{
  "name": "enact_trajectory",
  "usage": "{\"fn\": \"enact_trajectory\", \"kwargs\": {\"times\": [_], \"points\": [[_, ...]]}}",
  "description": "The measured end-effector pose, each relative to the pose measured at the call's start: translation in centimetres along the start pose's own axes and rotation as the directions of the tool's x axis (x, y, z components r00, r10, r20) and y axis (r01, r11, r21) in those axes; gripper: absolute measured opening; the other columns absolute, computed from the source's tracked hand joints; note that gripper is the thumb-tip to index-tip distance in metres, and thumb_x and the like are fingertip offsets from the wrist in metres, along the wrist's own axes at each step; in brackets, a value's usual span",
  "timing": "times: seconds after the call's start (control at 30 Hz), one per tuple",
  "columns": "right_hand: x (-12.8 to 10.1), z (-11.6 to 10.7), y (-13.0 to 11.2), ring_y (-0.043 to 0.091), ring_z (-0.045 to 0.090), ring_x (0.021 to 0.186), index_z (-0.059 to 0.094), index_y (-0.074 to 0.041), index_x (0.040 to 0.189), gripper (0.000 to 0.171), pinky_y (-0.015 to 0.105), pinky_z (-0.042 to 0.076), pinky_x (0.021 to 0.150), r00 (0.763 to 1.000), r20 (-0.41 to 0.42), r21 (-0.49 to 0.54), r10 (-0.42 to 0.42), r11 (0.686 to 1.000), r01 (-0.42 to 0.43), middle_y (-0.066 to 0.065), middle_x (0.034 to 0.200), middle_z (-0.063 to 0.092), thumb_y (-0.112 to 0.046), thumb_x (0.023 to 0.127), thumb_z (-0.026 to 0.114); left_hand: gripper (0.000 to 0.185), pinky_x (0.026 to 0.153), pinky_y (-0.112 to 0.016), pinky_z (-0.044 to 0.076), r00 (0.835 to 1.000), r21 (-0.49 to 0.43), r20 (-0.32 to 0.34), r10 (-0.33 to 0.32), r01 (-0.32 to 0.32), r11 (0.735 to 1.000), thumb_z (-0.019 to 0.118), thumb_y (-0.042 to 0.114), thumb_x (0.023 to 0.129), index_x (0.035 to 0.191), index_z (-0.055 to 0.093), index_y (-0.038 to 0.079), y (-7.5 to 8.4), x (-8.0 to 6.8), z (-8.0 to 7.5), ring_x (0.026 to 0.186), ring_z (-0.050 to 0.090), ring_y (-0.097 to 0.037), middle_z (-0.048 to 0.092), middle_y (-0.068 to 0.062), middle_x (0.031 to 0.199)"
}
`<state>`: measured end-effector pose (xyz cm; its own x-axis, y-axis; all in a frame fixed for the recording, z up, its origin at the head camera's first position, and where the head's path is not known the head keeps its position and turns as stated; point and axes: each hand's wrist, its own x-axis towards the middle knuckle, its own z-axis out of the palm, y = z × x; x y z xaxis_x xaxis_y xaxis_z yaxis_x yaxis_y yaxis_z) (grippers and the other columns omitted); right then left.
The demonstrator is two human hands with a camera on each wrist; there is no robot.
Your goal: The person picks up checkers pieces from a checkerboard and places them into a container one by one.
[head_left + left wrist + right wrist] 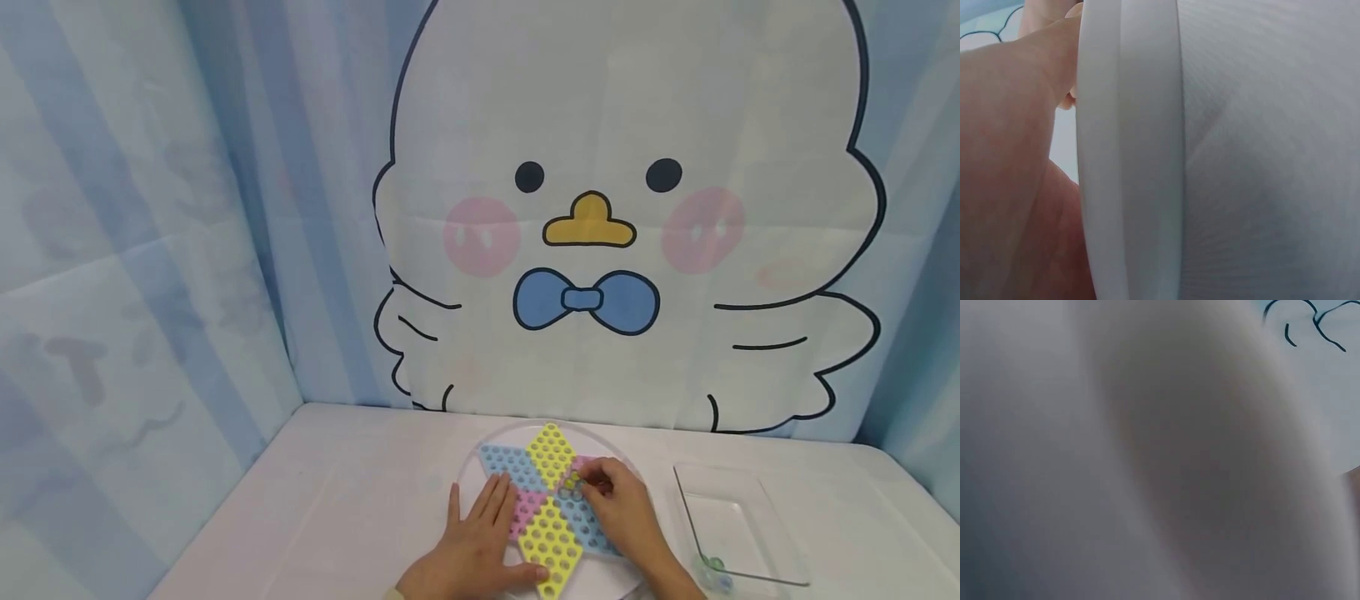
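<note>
From the head view, our left hand [480,546] lies flat on the star board [551,500] mid-bench, steadying it, while our right hand [618,508] pinches a marble [572,481] over the centre holes — we should seat it straight down. The clear tray [738,525] lies right, apart. Left wrist shows only the board's white rim [1129,156]; right wrist is blur.

Two bare hands, left hand [476,550] and right hand [626,512], no rings or gloves seen; pale sleeve edge [392,593] at left wrist; right forearm bare to frame edge; wrist views too close and blurred for detail
</note>
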<state>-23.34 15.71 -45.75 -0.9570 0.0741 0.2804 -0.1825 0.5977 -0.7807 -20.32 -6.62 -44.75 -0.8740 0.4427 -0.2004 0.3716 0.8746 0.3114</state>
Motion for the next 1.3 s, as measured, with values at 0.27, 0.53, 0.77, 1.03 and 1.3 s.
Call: {"fn": "enact_trajectory", "kwargs": {"times": [0.27, 0.53, 0.77, 1.03, 1.3], "points": [[0.08, 0.27, 0.23, 0.009, 0.060, 0.084, 0.067, -0.009, 0.096, 0.018, 0.020, 0.052, 0.075, 0.998, -0.033, -0.013, -0.056, 0.998, 0.056, 0.003, 0.095, 0.068, 0.004, 0.083, 0.071, 0.114, 0.116, -0.070, -0.001, 1.000, -0.020, -0.008, 0.003, -0.003, 1.000, 0.041, 0.088, 0.078, 0.160, 0.018, 0.012, -0.18, 0.35, 0.27, 0.156, 0.007, -0.023, 0.009, -0.005, 0.168], [-0.07, 0.28, 0.17, 0.009, 0.059, 0.084, 0.067, -0.009, 0.095, 0.021, 0.021, 0.051, 0.074, 0.996, -0.038, -0.036, -0.086, 0.996, 0.085, 0.002, 0.094, 0.066, 0.007, 0.081, 0.070, 0.112, 0.115, -0.071, -0.001, 1.000, -0.006, -0.013, 0.009, -0.009, 1.000, 0.041, 0.087, 0.080, 0.160, 0.017, 0.012, -0.12, 0.11, 0.21, 0.156, 0.007, -0.024, 0.009, -0.006, 0.168], [-0.15, 0.28, 0.31, 0.011, 0.058, 0.081, 0.066, -0.008, 0.094, 0.022, 0.021, 0.050, 0.072, 0.989, -0.051, -0.021, -0.142, 0.990, 0.141, 0.002, 0.091, 0.065, 0.009, 0.080, 0.068, 0.111, 0.116, -0.070, 0.000, 1.000, 0.007, -0.015, 0.008, -0.007, 1.000, 0.043, 0.085, 0.081, 0.159, 0.017, 0.011, 0.05, 0.08, 0.02, 0.156, 0.007, -0.024, 0.009, -0.006, 0.168], [-0.12, 0.30, 0.13, 0.009, 0.058, 0.085, 0.066, -0.008, 0.098, 0.022, 0.022, 0.051, 0.075, 0.995, -0.017, -0.027, -0.100, 0.995, 0.099, 0.002, 0.096, 0.066, 0.007, 0.083, 0.066, 0.112, 0.115, -0.071, 0.000, 1.000, 0.006, -0.006, -0.009, 0.009, 1.000, 0.044, 0.086, 0.080, 0.159, 0.018, 0.011, -0.06, 0.16, 0.15, 0.156, 0.009, -0.023, 0.010, -0.006, 0.168], [-0.12, 0.21, 0.02, 0.010, 0.059, 0.086, 0.068, -0.008, 0.100, 0.020, 0.021, 0.051, 0.076, 0.997, -0.029, -0.024, -0.065, 0.998, 0.065, 0.003, 0.098, 0.067, 0.006, 0.085, 0.067, 0.112, 0.115, -0.071, 0.000, 1.000, 0.010, -0.006, -0.010, 0.010, 1.000, 0.044, 0.086, 0.080, 0.159, 0.019, 0.011, -0.08, 0.21, 0.20, 0.156, 0.009, -0.024, 0.011, -0.006, 0.168]]}}
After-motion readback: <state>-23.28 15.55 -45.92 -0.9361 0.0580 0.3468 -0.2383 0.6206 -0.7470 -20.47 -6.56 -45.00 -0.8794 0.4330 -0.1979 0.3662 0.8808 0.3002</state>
